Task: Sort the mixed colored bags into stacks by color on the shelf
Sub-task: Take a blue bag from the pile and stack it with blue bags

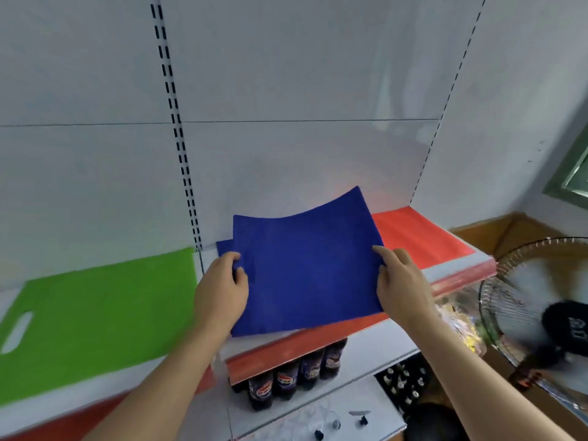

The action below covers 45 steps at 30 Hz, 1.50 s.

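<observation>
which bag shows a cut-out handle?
The green bag, flat on the shelf's left side: its oval handle hole shows near its left edge. The blue bag and red bag show none.

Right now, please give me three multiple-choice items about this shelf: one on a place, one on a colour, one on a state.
1. Where does the green bag lie?
A. left of the blue bag
B. on the fan
C. under the bottles

2. What colour is the bag under the blue bag?
A. yellow
B. red
C. black

3. How is the blue bag held?
A. by no hand
B. by one hand
C. by both hands

Key: 1 A, it lies at the shelf's left. 2 B, the red bag shows beneath. 3 C, left hand and right hand grip its edges.
</observation>
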### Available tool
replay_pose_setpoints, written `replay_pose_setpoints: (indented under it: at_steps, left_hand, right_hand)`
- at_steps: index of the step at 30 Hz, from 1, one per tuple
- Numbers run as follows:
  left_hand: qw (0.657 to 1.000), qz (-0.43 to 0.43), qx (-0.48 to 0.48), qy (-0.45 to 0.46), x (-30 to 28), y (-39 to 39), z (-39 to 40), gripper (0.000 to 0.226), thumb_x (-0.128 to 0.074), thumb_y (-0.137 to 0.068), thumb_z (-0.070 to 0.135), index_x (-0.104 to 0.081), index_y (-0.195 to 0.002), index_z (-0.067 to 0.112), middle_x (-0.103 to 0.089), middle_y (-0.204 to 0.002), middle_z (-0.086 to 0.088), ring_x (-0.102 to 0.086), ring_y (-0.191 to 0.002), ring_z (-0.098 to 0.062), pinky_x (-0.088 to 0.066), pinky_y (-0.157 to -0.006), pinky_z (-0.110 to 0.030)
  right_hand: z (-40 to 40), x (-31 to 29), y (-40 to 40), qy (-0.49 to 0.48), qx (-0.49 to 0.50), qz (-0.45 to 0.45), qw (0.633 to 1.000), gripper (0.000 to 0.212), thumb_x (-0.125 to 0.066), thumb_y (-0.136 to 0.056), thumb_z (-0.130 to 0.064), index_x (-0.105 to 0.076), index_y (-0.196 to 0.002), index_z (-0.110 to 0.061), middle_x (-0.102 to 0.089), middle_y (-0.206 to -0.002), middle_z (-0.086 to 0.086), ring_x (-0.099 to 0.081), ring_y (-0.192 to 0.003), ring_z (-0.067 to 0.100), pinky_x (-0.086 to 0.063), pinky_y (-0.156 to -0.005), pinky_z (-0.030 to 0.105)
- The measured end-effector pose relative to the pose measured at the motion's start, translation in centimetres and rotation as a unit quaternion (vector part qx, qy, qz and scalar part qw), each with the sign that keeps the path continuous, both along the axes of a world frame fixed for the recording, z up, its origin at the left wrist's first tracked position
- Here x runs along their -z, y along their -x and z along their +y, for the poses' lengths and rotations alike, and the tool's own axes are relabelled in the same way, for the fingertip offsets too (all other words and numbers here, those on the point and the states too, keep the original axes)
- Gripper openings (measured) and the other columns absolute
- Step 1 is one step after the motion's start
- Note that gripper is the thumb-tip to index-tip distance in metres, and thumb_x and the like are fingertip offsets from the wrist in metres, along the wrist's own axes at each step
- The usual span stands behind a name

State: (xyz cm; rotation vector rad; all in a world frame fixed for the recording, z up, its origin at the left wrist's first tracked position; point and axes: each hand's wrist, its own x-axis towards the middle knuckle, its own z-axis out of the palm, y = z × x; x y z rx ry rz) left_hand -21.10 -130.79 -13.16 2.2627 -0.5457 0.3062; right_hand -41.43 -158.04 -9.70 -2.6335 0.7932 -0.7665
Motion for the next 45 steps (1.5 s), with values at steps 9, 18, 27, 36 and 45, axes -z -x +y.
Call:
replay_pose_setpoints:
  at_steps: [9,18,27,36,45]
  left_hand:
    - [0.99,0.012,-0.106,-0.09,1.6,-1.3,-1.4,0.03,-0.052,-0.104,0.022,-0.062,-0.132,0.017,-0.066,-0.127,-0.004,-0.066,-0.108,-0.024,-0.056,-0.084,-0.042]
    - [0.965,0.044,-0.195,-0.168,1.2,-0.5,-2.5,0.03,-0.049,-0.106,0.019,-0.062,-0.132,0.016,-0.065,-0.121,-0.005,-0.064,-0.1,-0.026,-0.056,-0.08,-0.045]
    - [0.958,0.033,-0.191,-0.211,1.7,-1.1,-2.1,0.032,-0.052,-0.105,0.018,-0.064,-0.134,0.011,-0.066,-0.122,-0.007,-0.063,-0.105,-0.026,-0.055,-0.086,-0.042]
    - [0.938,-0.001,-0.186,-0.293,2.2,-1.2,-2.0,0.035,-0.049,-0.105,0.034,-0.072,-0.117,0.011,-0.069,-0.115,-0.007,-0.057,-0.106,-0.029,-0.049,-0.092,-0.04]
    - [0.931,-0.039,-0.205,-0.299,-0.4,1.8,-0.7,0.05,-0.04,-0.105,0.047,-0.061,-0.133,0.011,-0.059,-0.137,-0.006,-0.049,-0.132,-0.027,-0.043,-0.111,-0.044]
  right_hand:
    - [-4.9,2.9,-7.4,-0.012,-0.103,0.06,0.993,0.048,-0.043,-0.105,-0.009,-0.053,-0.151,-0.016,-0.053,-0.147,0.005,-0.055,-0.134,0.034,-0.055,-0.092,0.045]
    - [-7.4,4.9,-9.5,-0.01,-0.195,0.125,0.973,0.05,-0.051,-0.105,-0.023,-0.051,-0.153,-0.009,-0.058,-0.136,0.008,-0.056,-0.122,0.033,-0.052,-0.099,0.046]
    - [-6.7,5.2,-10.2,0.034,-0.18,0.162,0.97,0.046,-0.049,-0.104,-0.037,-0.058,-0.139,-0.009,-0.062,-0.132,0.008,-0.054,-0.126,0.03,-0.047,-0.107,0.042]
    - [-6.9,6.0,-10.4,0.071,-0.168,0.182,0.966,0.046,-0.04,-0.106,-0.047,-0.066,-0.121,-0.012,-0.053,-0.148,0.008,-0.04,-0.143,0.028,-0.037,-0.119,0.039]
    - [-4.4,4.0,-11.5,0.134,-0.235,0.176,0.947,0.079,-0.023,-0.104,-0.067,-0.029,-0.165,-0.016,-0.011,-0.176,0.011,-0.002,-0.163,0.03,-0.015,-0.132,0.046]
